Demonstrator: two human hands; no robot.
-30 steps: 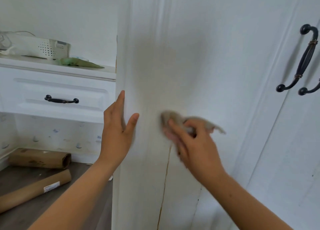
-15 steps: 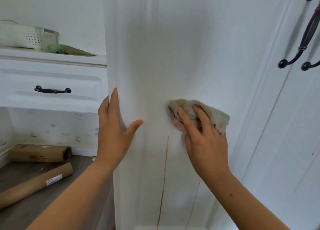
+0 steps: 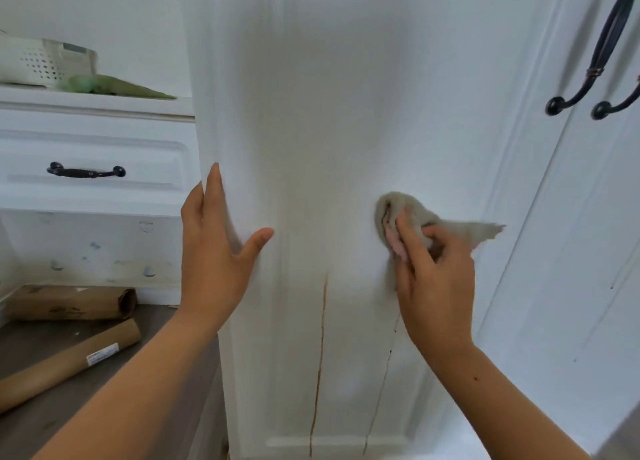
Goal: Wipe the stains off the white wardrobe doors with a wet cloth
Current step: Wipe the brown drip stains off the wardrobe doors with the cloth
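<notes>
Now right hand (image 3: 434, 279) bunches cloth (image 3: 408, 213) against wardrobe door (image 3: 346, 113); left hand (image 3: 214, 251) open-palmed, braces door's left edge; brown drip (image 3: 320, 355) below.

Both my forearms are bare, no sleeves reaching into view. My left hand (image 3: 216, 251) and right hand (image 3: 433, 279) wear no gloves or rings that I can see. My nails look short and unpainted, though blur makes that uncertain.

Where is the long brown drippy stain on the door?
The brown streak runs down the lower middle of the wardrobe door, between the left hand and right hand.
</notes>
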